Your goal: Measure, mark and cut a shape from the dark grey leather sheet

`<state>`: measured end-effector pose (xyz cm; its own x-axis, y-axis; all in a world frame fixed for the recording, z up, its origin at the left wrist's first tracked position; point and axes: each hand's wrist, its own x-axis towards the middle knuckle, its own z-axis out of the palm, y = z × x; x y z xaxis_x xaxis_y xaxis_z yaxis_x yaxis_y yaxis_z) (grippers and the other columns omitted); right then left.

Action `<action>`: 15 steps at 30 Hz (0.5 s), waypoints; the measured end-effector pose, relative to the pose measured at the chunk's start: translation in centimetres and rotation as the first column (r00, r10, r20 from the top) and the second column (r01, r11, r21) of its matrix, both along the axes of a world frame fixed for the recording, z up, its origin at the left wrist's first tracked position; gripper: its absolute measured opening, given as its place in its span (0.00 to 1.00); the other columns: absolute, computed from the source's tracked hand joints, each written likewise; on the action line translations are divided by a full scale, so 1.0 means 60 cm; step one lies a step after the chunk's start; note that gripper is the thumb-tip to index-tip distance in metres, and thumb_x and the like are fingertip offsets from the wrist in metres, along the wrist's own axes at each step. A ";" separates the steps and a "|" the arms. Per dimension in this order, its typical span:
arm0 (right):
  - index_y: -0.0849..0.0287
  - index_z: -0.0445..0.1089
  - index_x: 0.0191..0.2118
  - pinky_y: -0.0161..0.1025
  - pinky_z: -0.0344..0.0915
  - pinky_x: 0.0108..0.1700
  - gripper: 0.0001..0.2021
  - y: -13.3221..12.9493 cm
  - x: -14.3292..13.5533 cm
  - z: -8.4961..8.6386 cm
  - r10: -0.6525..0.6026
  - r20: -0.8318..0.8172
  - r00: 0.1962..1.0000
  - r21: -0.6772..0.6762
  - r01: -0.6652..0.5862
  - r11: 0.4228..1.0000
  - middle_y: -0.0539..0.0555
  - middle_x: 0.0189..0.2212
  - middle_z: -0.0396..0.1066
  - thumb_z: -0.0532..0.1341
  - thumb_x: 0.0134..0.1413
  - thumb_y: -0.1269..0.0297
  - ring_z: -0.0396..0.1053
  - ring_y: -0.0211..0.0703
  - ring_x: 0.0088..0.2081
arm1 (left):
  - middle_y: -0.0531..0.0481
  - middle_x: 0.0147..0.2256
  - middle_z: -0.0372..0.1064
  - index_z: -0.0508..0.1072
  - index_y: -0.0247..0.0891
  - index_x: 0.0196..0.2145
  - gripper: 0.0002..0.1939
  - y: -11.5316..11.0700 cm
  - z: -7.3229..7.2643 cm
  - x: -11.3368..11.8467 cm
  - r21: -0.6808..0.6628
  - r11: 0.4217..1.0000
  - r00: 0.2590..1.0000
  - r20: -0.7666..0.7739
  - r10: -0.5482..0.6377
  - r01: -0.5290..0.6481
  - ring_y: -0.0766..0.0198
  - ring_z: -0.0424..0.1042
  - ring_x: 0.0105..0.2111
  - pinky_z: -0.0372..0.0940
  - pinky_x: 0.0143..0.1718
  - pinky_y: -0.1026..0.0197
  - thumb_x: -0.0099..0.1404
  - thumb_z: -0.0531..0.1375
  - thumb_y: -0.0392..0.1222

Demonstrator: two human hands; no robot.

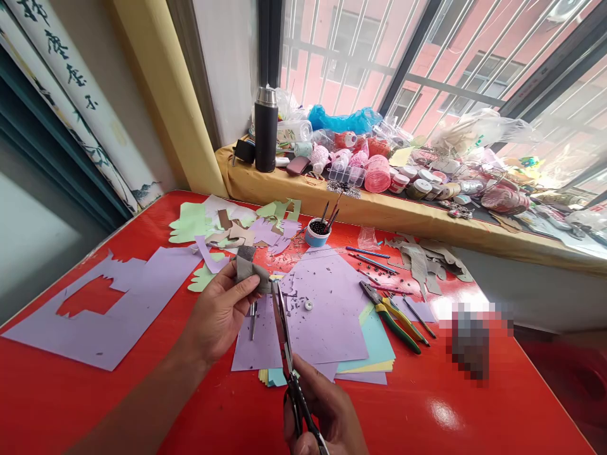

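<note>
My left hand (222,309) pinches a folded piece of dark grey material (249,273) between thumb and fingers. In my right hand (327,411) are black-handled scissors (286,344), their blades pointing up and away, with the tips close to the right edge of the grey piece. Beneath lies a stack of purple sheets (332,303) with small dark scraps and a small round silvery object (308,305) on top. Blue and yellow sheets (377,338) stick out below the purple ones.
Left on the red table (156,398) lies a cut purple sheet (142,316). Green and purple paper cutouts (190,221), a small tub (317,232), pliers (391,319) and grey scraps (420,265) lie farther back. A black flask (266,133) stands on the cluttered window ledge.
</note>
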<state>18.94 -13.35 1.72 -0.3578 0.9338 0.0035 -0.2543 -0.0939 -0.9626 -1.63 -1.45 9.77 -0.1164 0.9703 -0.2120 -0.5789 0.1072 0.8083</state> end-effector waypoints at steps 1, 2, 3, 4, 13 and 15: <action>0.59 0.65 0.72 0.38 0.58 0.27 0.52 0.000 0.001 0.000 0.011 0.006 1.000 -0.001 -0.011 1.000 0.52 0.24 0.73 0.68 0.50 0.27 0.60 0.39 0.21 | 0.50 0.37 0.79 0.80 0.39 0.33 0.09 0.000 -0.001 0.002 -0.011 1.000 1.000 0.008 0.007 -0.006 0.64 0.74 0.34 0.70 0.37 0.65 0.57 0.75 0.35; 0.59 0.64 0.72 0.38 0.59 0.27 0.52 -0.001 0.002 -0.002 0.012 0.010 1.000 -0.001 -0.012 1.000 0.52 0.24 0.73 0.68 0.50 0.27 0.60 0.39 0.22 | 0.50 0.37 0.79 0.80 0.38 0.33 0.09 0.000 -0.003 0.003 -0.021 1.000 1.000 0.019 0.016 -0.016 0.65 0.74 0.34 0.71 0.37 0.65 0.57 0.75 0.35; 0.59 0.64 0.72 0.38 0.59 0.28 0.52 -0.003 0.004 -0.004 0.010 0.011 1.000 -0.001 -0.010 1.000 0.52 0.25 0.73 0.68 0.50 0.27 0.60 0.39 0.22 | 0.50 0.38 0.79 0.80 0.38 0.34 0.09 0.001 -0.004 0.004 -0.028 0.999 0.999 0.033 0.027 -0.026 0.65 0.74 0.35 0.71 0.37 0.66 0.57 0.75 0.35; 0.58 0.64 0.72 0.38 0.59 0.28 0.52 -0.005 0.006 -0.007 0.001 0.015 1.000 -0.008 -0.001 1.000 0.53 0.25 0.73 0.69 0.50 0.28 0.60 0.39 0.23 | 0.50 0.38 0.79 0.81 0.38 0.35 0.09 0.003 -0.005 0.004 -0.032 0.999 0.998 0.048 0.039 -0.037 0.66 0.74 0.35 0.71 0.36 0.66 0.57 0.75 0.34; 0.55 0.64 0.72 0.40 0.64 0.32 0.52 -0.020 0.016 -0.035 0.037 0.041 0.998 -0.029 -0.036 0.999 0.52 0.27 0.74 0.70 0.49 0.29 0.65 0.41 0.26 | 0.52 0.38 0.79 0.83 0.39 0.36 0.07 0.017 -0.009 0.011 0.010 0.998 0.995 0.079 0.067 -0.068 0.67 0.76 0.37 0.71 0.38 0.67 0.60 0.73 0.33; 0.55 0.65 0.72 0.41 0.65 0.34 0.52 -0.021 0.016 -0.034 0.024 0.047 0.999 -0.041 -0.022 0.999 0.52 0.27 0.74 0.71 0.48 0.29 0.64 0.41 0.26 | 0.51 0.38 0.79 0.83 0.39 0.37 0.08 0.019 -0.008 0.013 0.004 0.997 0.992 0.094 0.080 -0.080 0.67 0.76 0.36 0.71 0.38 0.67 0.59 0.73 0.32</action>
